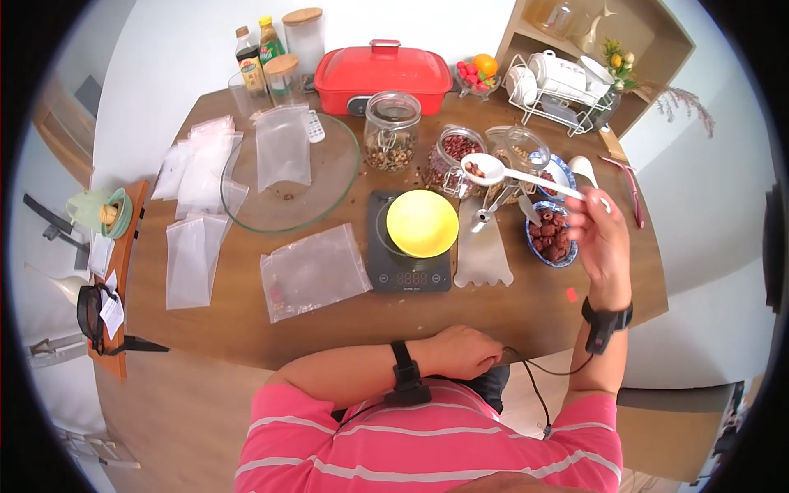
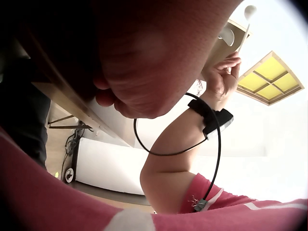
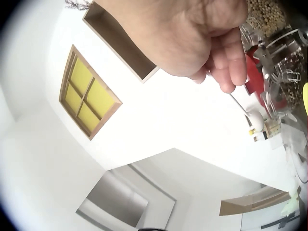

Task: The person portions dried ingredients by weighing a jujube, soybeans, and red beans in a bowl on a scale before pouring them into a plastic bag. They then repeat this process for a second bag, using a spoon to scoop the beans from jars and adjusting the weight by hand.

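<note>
My right hand (image 1: 604, 238) holds a white long-handled spoon (image 1: 485, 170) by its handle, raised above the table. Small reddish-brown pieces lie in the spoon's bowl, which overlaps the jar of red beans (image 1: 460, 148) in the head view. Below my right hand sits a blue-patterned bowl of dried red dates (image 1: 549, 238), and behind it a second blue-patterned bowl (image 1: 561, 172). My left hand (image 1: 467, 352) rests at the table's front edge with loosely curled fingers and nothing in it. In front of it, a yellow bowl (image 1: 422, 223) stands on a black kitchen scale (image 1: 411, 279).
Clear zip bags (image 1: 316, 271) lie left of the scale. A glass lid (image 1: 329, 201), a jar of mixed grains (image 1: 391, 135) and a red cooker (image 1: 382, 74) stand farther back. At the back right are a cup rack (image 1: 559, 90) and pink tongs (image 1: 634, 193).
</note>
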The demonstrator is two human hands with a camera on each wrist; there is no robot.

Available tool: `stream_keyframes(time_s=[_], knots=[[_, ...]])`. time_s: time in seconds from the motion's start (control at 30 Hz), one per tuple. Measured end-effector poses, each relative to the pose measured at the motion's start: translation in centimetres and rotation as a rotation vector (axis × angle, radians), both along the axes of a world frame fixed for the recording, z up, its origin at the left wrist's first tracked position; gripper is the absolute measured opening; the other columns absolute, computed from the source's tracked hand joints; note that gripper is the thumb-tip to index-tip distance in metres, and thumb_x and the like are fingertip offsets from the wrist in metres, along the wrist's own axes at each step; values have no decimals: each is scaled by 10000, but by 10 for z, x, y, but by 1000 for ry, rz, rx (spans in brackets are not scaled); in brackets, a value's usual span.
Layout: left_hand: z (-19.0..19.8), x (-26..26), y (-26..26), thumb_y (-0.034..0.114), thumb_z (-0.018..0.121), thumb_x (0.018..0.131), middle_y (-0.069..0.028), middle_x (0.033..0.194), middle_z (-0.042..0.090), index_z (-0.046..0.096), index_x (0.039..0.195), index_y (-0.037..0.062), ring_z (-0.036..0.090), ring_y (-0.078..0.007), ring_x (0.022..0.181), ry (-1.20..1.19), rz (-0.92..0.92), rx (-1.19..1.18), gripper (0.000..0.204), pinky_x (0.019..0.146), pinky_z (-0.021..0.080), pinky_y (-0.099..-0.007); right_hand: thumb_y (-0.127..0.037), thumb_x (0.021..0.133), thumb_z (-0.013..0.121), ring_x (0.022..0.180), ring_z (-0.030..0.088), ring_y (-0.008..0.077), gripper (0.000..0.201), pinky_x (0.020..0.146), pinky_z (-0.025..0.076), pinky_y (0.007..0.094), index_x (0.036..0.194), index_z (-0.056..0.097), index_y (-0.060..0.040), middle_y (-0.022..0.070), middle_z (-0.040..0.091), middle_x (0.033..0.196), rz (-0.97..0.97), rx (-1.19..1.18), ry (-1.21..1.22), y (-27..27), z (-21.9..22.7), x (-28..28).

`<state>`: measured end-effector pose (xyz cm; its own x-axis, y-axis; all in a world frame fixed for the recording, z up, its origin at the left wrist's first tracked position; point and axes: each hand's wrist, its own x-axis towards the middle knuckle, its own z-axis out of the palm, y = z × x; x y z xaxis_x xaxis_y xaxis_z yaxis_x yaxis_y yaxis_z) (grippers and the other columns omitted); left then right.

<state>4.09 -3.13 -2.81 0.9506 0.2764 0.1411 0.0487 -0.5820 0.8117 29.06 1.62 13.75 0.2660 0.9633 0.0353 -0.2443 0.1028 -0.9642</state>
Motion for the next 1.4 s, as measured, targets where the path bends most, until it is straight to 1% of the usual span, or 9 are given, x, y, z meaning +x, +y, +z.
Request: stream_keyframes(time_s=[0.23,0.47,0.73,0.8,0.93,1.0,1.1,1.23,1.4], knots=[[-4,0,-1,181,607,931,-107,888,735,691,970,120,709,-351,838,-14,14,34,111,738,555,-493,-203,1059,640,708,761,216,221,537,626,315,1171,633,-13,199,770,983,-43,36,18,-65,-42,-44],[-2,0,-1,183,606,928,-100,887,735,692,970,128,709,-348,824,-23,25,35,110,716,556,-495,-164,1062,648,787,757,181,191,631,624,286,1176,643,-12,169,769,1045,-106,-110,-76,-46,-86,-77],[-2,-1,-1,175,605,916,-99,884,735,689,961,130,708,-348,832,-35,32,45,106,717,553,-502,-96,1012,720,848,738,153,134,728,569,261,1100,728,6,98,777,1028,-26,20,-559,-42,-98,-97],[0,-1,0,175,604,915,-99,884,735,688,964,129,708,-347,836,-17,24,49,108,720,553,-501,-79,1004,724,859,743,173,105,752,579,273,1064,736,6,97,779,1012,-32,319,-973,-42,-91,-96],[-3,0,-1,177,600,920,-101,886,735,686,966,125,708,-346,846,-23,21,58,111,725,551,-500,-57,994,726,848,745,209,120,753,589,307,1088,703,15,147,772,1005,-121,464,-905,-54,-80,-91],[-3,0,-1,177,598,925,-102,888,735,686,963,124,708,-347,848,-22,19,45,109,724,551,-500,-92,1015,703,794,732,230,150,717,587,330,1110,660,16,195,760,982,-345,506,-473,-59,-68,-85],[-1,1,-1,176,593,935,-106,893,736,686,960,124,707,-351,847,-21,16,39,110,721,550,-502,-199,1061,653,705,690,195,237,642,561,288,1140,638,24,196,750,946,-653,472,-483,-33,-45,-53],[2,-1,0,175,589,943,-111,904,737,684,973,127,703,-360,837,-5,9,38,111,715,547,-509,-201,1052,670,725,701,173,260,649,567,271,1159,636,33,182,756,966,-728,401,-440,11,-33,-20],[1,0,0,178,594,941,-116,901,733,687,985,130,700,-369,826,4,4,46,114,707,546,-514,-184,1036,692,770,727,143,318,672,586,255,1233,631,58,143,768,1020,-578,240,-380,45,-45,-4]])
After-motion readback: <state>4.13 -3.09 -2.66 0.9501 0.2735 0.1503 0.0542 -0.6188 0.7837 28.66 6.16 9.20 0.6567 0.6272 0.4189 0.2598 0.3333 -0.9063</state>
